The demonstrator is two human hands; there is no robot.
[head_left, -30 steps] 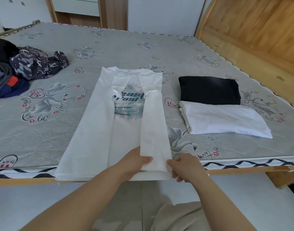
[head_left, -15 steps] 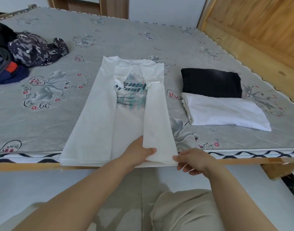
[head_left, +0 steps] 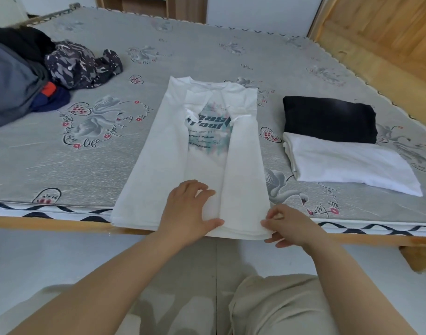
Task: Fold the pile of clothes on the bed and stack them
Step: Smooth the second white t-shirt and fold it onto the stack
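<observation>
White T-shirt (head_left: pixel 202 163): laid flat on the bed (head_left: pixel 110 146), neck toward 12 o'clock and hem at 6 o'clock, where it overhung the near edge slightly. Both long sides were folded inward, so that a printed panel with dark lettering was left showing down the middle.

Left hand (head_left: pixel 187 209): placed on the hem at 6 o'clock of the shirt, fingers spread over the cloth and thumb tucked at the lower edge; the hem layers were gripped between thumb and fingers.

Right hand (head_left: pixel 288 226): set at the shirt's lower right corner, at about 5 o'clock. The corner of the folded right panel was pinched between thumb and fingertips.

Hands together: held apart, one at each side of the folded right panel, both clamped on the hem.

Folded black garment (head_left: pixel 328 119): laid at 3 o'clock of the shirt, well apart from it.

Folded white garment (head_left: pixel 352 165): laid just on the near side of the black one, its far edge touching or slightly under it; which could not be told.

Unfolded pile (head_left: pixel 25 76): heaped at 10 o'clock on the bed, made up of a grey item, a dark patterned item, black cloth, and a piece in blue and orange.

Wooden headboard (head_left: pixel 388 39): seen at 2 o'clock beyond the mattress.

Beige trousers (head_left: pixel 274 308): seen at 6 o'clock, below the arms.
</observation>
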